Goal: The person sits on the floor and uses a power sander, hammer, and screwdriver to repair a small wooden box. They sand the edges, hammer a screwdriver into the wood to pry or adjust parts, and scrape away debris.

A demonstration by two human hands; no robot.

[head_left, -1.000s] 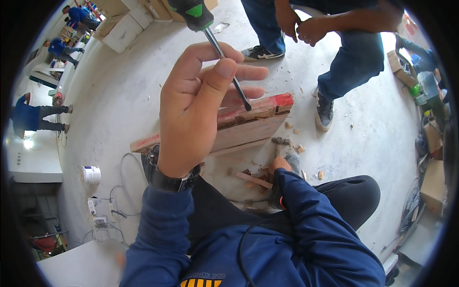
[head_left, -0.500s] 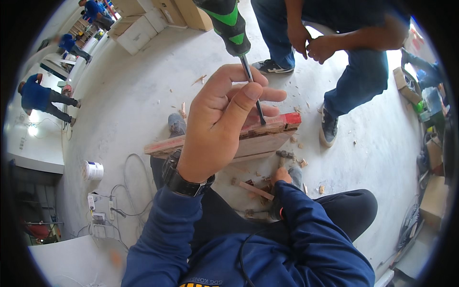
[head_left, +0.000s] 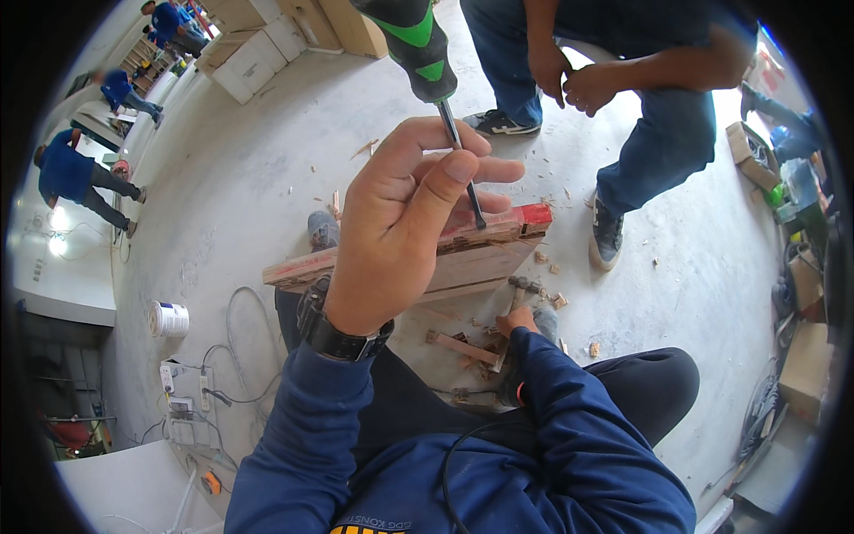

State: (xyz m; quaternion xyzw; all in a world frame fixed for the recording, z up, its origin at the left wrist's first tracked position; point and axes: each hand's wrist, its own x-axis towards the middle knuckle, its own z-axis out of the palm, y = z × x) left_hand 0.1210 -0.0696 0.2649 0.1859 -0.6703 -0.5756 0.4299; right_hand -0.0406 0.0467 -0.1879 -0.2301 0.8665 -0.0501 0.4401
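My left hand (head_left: 382, 236), with a dark watch on its wrist, pinches the metal shaft of a screwdriver (head_left: 414, 55) between thumb and forefinger; the other fingers are loosely spread. The screwdriver has a black and green handle pointing up, and its flat tip is by the upper edge of a wooden panel (head_left: 480, 265). That panel stands on edge in front of me, with red paint along its top and a rough, broken-out strip near its right end. Low beside it, my right hand (head_left: 516, 321) grips a hammer (head_left: 527, 286), its dark head facing away from me.
Wood chips and a scrap strip (head_left: 464, 346) lie by my legs. Across the panel, a person with clasped hands (head_left: 583, 86) is close by. A white bucket (head_left: 168, 319) and a power strip with cords (head_left: 205, 389) are at left; cardboard boxes (head_left: 805, 369) line the right.
The whole view has shifted slightly, so things appear a little further left. Both hands keep their grips on the screwdriver and the hammer.
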